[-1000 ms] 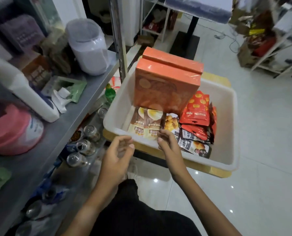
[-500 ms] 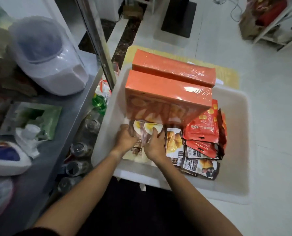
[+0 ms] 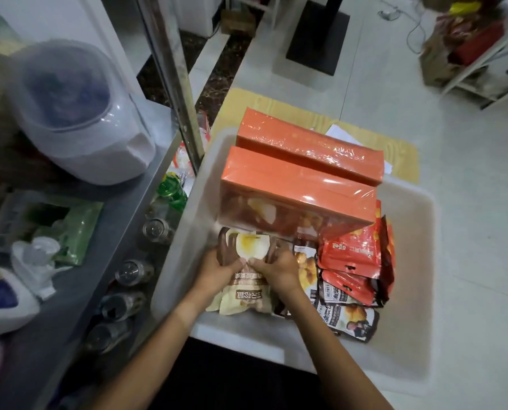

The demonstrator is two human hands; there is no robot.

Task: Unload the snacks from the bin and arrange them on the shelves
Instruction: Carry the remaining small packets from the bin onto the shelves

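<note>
Brown-and-cream packets: a small stack of glossy brown-and-cream snack packets printed with an egg picture (image 3: 248, 261) lies in the near left part of the bin, held from both sides.
Left hand: the left hand (image 3: 217, 269) grips the left edge of the stack, thumb over the top packet and fingers curled beneath.
Right hand: the right hand (image 3: 277, 269) grips the right edge likewise; the two thumbs nearly meet at the middle of the packet.
Bin: the white rectangular plastic bin (image 3: 406, 291) sits on a yellow wood-grain board (image 3: 400, 155) on the pale tiled floor.
Boxes: two orange film-wrapped cardboard boxes (image 3: 300, 184) stand on edge side by side at the far end of the bin, the nearer one just beyond the held packets.
Other packets: red foil snack packets (image 3: 350, 255) and dark brown snack packets (image 3: 347, 318) are stacked to the right of the hands, touching one another.
Shelf: a grey metal shelf (image 3: 78, 291) runs along the left, carrying a translucent white lidded container (image 3: 78, 113) and a green plastic packet (image 3: 78, 229).
Lower level: drink cans (image 3: 134, 270) lie in a row below the shelf edge, beside the bin.
</note>
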